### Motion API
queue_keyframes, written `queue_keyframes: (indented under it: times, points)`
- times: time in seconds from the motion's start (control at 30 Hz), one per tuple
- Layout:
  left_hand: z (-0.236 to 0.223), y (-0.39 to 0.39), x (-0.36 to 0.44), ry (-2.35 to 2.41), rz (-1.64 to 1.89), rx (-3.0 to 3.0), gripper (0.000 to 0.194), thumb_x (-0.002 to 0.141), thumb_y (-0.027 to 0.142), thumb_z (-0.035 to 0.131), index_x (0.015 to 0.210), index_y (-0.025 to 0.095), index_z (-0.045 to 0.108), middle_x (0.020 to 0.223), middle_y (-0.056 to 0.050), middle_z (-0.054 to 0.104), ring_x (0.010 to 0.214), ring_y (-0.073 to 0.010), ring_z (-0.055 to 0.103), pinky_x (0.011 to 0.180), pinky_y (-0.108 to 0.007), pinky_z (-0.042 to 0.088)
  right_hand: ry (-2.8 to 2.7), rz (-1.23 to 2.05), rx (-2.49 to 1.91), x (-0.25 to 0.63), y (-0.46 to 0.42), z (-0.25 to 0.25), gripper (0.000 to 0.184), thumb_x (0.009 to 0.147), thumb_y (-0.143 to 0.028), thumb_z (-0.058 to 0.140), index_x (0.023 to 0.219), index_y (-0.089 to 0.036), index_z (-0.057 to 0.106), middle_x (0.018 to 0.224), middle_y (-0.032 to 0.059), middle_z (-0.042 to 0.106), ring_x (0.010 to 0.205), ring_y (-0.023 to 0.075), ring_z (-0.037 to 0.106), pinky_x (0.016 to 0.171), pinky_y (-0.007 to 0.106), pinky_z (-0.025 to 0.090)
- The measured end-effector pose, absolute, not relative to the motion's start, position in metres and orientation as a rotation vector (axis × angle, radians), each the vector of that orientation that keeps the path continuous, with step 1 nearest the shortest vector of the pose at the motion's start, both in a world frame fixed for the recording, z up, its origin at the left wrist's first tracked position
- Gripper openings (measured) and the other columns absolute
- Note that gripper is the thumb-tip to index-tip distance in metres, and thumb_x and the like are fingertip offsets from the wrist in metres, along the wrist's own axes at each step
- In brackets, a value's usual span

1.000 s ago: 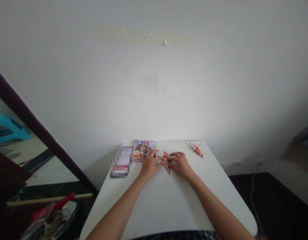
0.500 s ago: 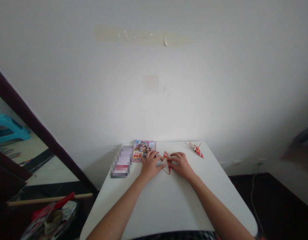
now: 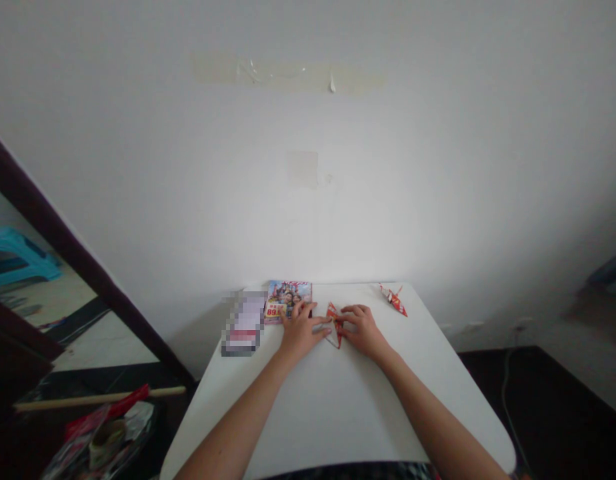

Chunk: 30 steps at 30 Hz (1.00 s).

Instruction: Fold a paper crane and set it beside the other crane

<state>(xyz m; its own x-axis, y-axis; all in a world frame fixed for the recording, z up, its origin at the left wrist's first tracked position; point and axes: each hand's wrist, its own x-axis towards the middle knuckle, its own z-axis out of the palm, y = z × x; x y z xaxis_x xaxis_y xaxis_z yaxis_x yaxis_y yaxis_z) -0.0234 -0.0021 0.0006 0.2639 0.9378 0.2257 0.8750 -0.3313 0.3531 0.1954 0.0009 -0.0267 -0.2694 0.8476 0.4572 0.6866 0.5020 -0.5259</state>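
A small piece of folded red and white patterned paper (image 3: 332,311) lies on the white table (image 3: 328,400), between my two hands. My left hand (image 3: 301,332) has its thumb and index finger on the paper's left side, while its other fingers rest over a printed leaflet (image 3: 289,293). From the right, my right hand (image 3: 362,329) pinches the paper's edge with fingers bent. The fingertips cover part of the folds. Farther right sits a folded paper crane (image 3: 393,299) in the same red and white pattern.
A blurred-out phone-like object (image 3: 244,323) lies left of the leaflet. Behind the table stands a white wall (image 3: 438,167). At the left are a dark-framed mirror (image 3: 88,267) and a bag of odds and ends (image 3: 105,440) on the floor.
My left index finger has straightened and moved right onto the paper. The left side of the paper shows less white than before. My right hand has hardly moved.
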Motion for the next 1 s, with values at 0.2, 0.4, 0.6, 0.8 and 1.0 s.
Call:
queue_keyframes:
  times: [0.2, 0.4, 0.6, 0.8, 1.0]
  points:
    - [-0.0008, -0.0019, -0.0229, 1.726, 0.614, 2.359, 0.028, 0.082, 0.056, 0.070, 0.110, 0.052, 0.073, 0.149, 0.001, 0.052, 0.146, -0.0367, 0.027, 0.112, -0.079, 0.004, -2.035, 0.280, -1.258, 0.1950, 0.0013, -0.0275, 0.020, 0.086, -0.033, 0.071, 0.104, -0.029, 0.077, 0.120, 0.0082, 0.067, 0.119, 0.0279, 0.053, 0.103, 0.047, 0.044]
    - [0.0026, -0.0029, -0.0222, 1.734, 0.612, 2.356, 0.027, 0.082, 0.055, 0.070, 0.109, 0.051, 0.074, 0.148, 0.001, 0.053, 0.145, -0.0372, 0.028, 0.112, -0.079, 0.005, -2.000, 0.331, -1.233, 0.1966, 0.0048, -0.0295, 0.018, 0.092, -0.038, 0.064, 0.100, -0.027, 0.076, 0.117, 0.0076, 0.069, 0.117, 0.0268, 0.054, 0.103, 0.046, 0.044]
    - [0.0015, -0.0024, -0.0223, 1.725, 0.632, 2.362, 0.028, 0.081, 0.054, 0.072, 0.109, 0.049, 0.074, 0.148, 0.000, 0.054, 0.145, -0.0367, 0.028, 0.114, -0.076, 0.003, -1.947, 0.406, -1.270, 0.1989, 0.0082, -0.0295, 0.027, 0.096, -0.042, 0.056, 0.092, -0.024, 0.076, 0.112, 0.0082, 0.071, 0.115, 0.0264, 0.056, 0.105, 0.044, 0.042]
    - [0.0002, -0.0016, -0.0224, 1.723, 0.621, 2.357, 0.029, 0.081, 0.054, 0.072, 0.109, 0.050, 0.074, 0.148, 0.001, 0.054, 0.145, -0.0370, 0.029, 0.114, -0.077, 0.003, -1.923, 0.439, -1.296, 0.2014, 0.0098, -0.0296, 0.020, 0.090, -0.038, 0.064, 0.085, -0.024, 0.078, 0.112, 0.0083, 0.072, 0.116, 0.0275, 0.057, 0.104, 0.044, 0.043]
    - [-0.0015, -0.0010, -0.0224, 1.727, 0.619, 2.365, 0.029, 0.082, 0.055, 0.071, 0.110, 0.053, 0.072, 0.148, 0.001, 0.054, 0.145, -0.0366, 0.029, 0.111, -0.080, 0.005, -1.957, 0.436, -1.283, 0.2045, 0.0103, -0.0288, 0.010, 0.081, -0.022, 0.070, 0.086, -0.026, 0.078, 0.113, 0.0056, 0.073, 0.116, 0.0259, 0.058, 0.105, 0.044, 0.043]
